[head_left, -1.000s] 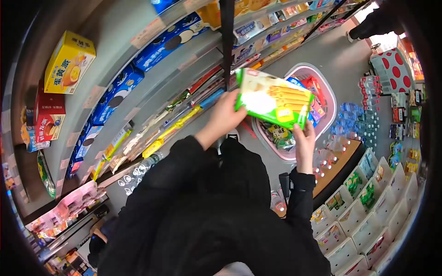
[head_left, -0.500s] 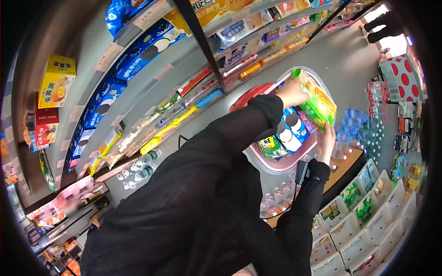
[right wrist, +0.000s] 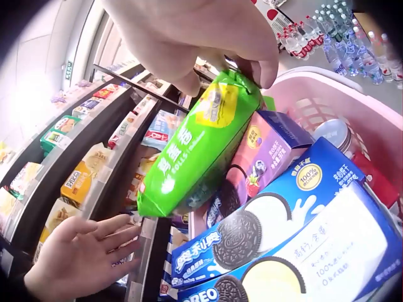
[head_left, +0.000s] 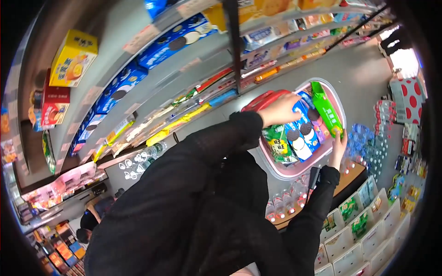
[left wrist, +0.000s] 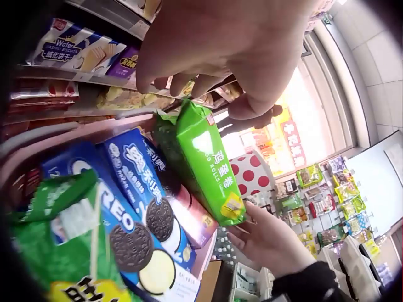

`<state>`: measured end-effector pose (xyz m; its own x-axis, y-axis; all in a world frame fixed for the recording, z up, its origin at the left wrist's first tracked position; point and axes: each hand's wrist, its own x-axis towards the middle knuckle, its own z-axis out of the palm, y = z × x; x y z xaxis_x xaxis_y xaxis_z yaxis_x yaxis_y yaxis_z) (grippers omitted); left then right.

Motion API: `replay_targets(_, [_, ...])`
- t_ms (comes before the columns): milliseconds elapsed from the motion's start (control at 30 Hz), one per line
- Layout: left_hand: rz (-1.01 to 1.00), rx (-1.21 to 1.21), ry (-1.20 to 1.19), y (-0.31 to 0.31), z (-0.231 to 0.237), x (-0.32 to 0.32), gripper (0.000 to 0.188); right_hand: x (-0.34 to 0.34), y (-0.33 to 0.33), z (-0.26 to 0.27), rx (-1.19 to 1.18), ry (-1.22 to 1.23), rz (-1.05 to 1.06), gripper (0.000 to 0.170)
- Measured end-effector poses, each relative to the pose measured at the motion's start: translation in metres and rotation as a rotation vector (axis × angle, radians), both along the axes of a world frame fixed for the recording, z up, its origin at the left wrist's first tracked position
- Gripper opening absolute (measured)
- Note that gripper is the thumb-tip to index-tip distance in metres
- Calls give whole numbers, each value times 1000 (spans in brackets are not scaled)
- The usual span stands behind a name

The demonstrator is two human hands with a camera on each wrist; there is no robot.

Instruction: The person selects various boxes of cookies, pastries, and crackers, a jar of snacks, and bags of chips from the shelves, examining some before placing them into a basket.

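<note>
In the head view, a green pack of egg rolls (head_left: pixel 328 109) stands on its narrow side along the far edge of a pink shopping basket (head_left: pixel 287 173). The right hand (head_left: pixel 338 149) grips its near end with thumb and fingers. My left hand (head_left: pixel 280 111) hovers over the basket's left part, its fingers loosely extended and apart from the pack. Two blue Oreo boxes (head_left: pixel 299 135) lie beside a purple-pink cookie box (right wrist: pixel 259 148), which is right against the egg rolls. A green snack bag (left wrist: pixel 69 233) fills the basket's near left corner.
Shelves with blue biscuit boxes (head_left: pixel 177 40) run along the left. Bottles (head_left: pixel 287 200) stand on the floor below the basket, and more bottle packs (head_left: pixel 363 138) stand to its right. White bins (head_left: pixel 354 244) line the lower right. Another person (head_left: pixel 92 218) is at lower left.
The egg roll pack moved from in front of the body into the basket and turned onto its narrow side. My left hand let go of it and drew back left; the right still holds it.
</note>
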<state>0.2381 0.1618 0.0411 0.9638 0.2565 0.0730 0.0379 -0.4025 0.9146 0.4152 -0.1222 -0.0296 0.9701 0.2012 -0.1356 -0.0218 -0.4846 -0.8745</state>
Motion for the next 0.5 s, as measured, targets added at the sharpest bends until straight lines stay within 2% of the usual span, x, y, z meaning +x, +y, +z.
replay_targets(33, [1, -25, 14, 6, 18, -25, 54, -2, 4, 6, -28, -16, 3, 55])
replay_targets(100, [-3, -132, 95, 18, 17, -65, 52, -5, 10, 17, -26, -23, 13, 56])
replay_targets(200, [81, -234, 265, 39, 26, -132, 39, 18, -6, -3, -183, -155, 107, 58])
replay_targets(267, [192, -317, 222, 51, 18, -179, 35, 31, -12, -16, -258, -147, 106, 57])
replay_targets(300, [265, -402, 170, 58, 13, -203, 31, 33, -10, -18, -314, -238, 109, 56])
replay_targets(433, [514, -504, 79, 79, 8, -300, 29, -20, 58, 25, -463, -650, 200, 52])
replay_targets(467, [536, -502, 73, 82, 10, -323, 29, -38, 82, 26, -453, -656, 220, 52])
replay_targets(500, [635, -494, 63, 83, 12, -345, 29, -55, 105, 27, -258, -584, 267, 51])
